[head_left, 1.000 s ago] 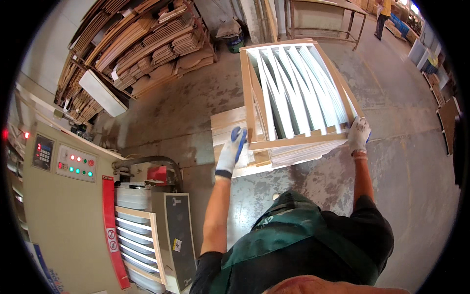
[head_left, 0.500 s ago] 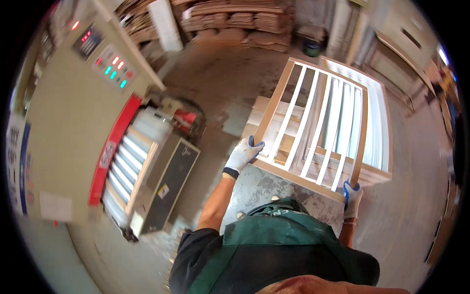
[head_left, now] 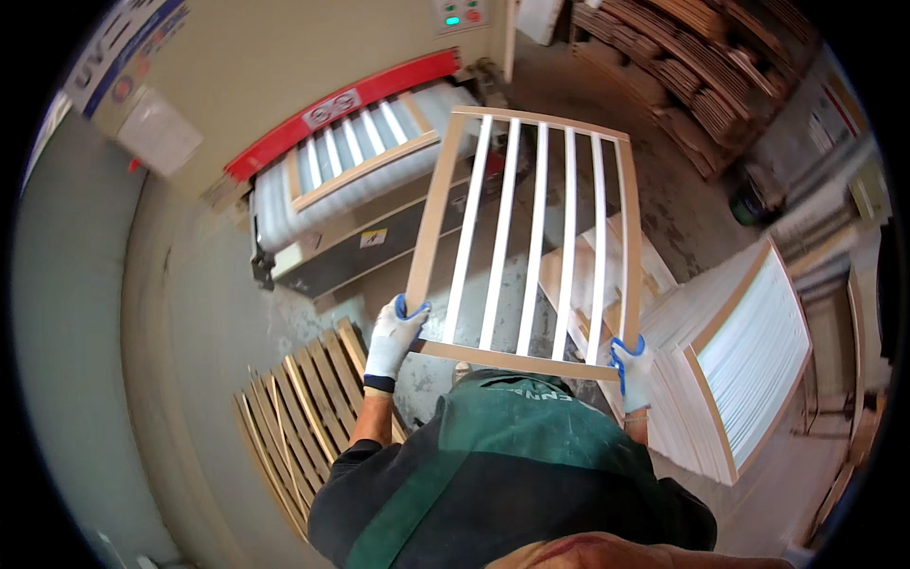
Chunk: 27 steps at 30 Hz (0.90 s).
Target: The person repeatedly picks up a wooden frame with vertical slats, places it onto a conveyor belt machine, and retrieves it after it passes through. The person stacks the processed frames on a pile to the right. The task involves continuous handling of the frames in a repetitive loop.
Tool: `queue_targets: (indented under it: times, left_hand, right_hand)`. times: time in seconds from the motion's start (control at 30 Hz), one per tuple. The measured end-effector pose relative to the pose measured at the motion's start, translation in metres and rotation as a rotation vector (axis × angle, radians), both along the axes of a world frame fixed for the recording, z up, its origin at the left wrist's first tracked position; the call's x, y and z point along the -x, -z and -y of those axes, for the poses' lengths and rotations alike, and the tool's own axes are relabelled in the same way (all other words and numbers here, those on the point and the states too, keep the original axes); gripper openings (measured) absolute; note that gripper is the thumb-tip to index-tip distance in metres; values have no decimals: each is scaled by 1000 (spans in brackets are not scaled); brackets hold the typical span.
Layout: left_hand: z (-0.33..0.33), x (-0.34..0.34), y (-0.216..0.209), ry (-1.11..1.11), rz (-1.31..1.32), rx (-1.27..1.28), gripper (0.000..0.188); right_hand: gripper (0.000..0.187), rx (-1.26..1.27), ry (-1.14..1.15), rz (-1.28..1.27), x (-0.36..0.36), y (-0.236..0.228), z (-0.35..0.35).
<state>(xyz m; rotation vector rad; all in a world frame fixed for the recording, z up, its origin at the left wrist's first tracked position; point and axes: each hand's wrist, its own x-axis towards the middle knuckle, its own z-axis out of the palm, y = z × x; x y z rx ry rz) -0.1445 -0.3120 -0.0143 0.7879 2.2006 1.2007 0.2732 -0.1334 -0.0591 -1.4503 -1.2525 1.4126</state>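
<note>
- A slatted wooden frame [head_left: 531, 237] is held out flat in front of the body, above the concrete floor [head_left: 190, 313], with its far end close to the mouth of the big machine [head_left: 284, 85].
- The left hand [head_left: 393, 334], gloved, is clenched around the near left corner of the frame; the right hand [head_left: 633, 372], also gloved, is clamped on the near right corner.
- Only the near rail is gripped, so the far end could sag or swing, and the thin white slats could be strained if the frame is twisted.
- The far rail could be knocked against the red guard [head_left: 341, 102] or against another frame [head_left: 365, 156] lying on the machine's rollers, since these lie just beyond it.
- A grip could slip on the smooth rail, and the frame would then drop onto the loose boards [head_left: 588, 275] below.
- The wooden pallet [head_left: 303, 417] lies by the left foot and the stack of frames [head_left: 730, 370] stands just to the right, so a foot could be caught on either.
</note>
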Motion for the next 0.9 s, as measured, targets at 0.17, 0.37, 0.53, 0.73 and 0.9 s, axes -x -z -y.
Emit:
queue_targets:
  times: [0.17,0.37,0.53,0.73,0.9]
  left_hand:
    - [80,3,-22,-275,37,54,30]
    - [150,-1,-13,-504,34,90,31]
    - [175,8,-3,-589,11,174,33]
    - [174,45,7,-540,54,148,34]
    - [159,64,6,-534,62,9,33]
  right_hand:
    - [18,5,-274,27,81,-2,-20]
    - [21,-80,-536,128,146,28,-32]
    - [23,5,-655,97,192,18,-26]
    - [16,-24,-614,78,221,38,-30]
    - [14,-67,-656,66,249,34,-49]
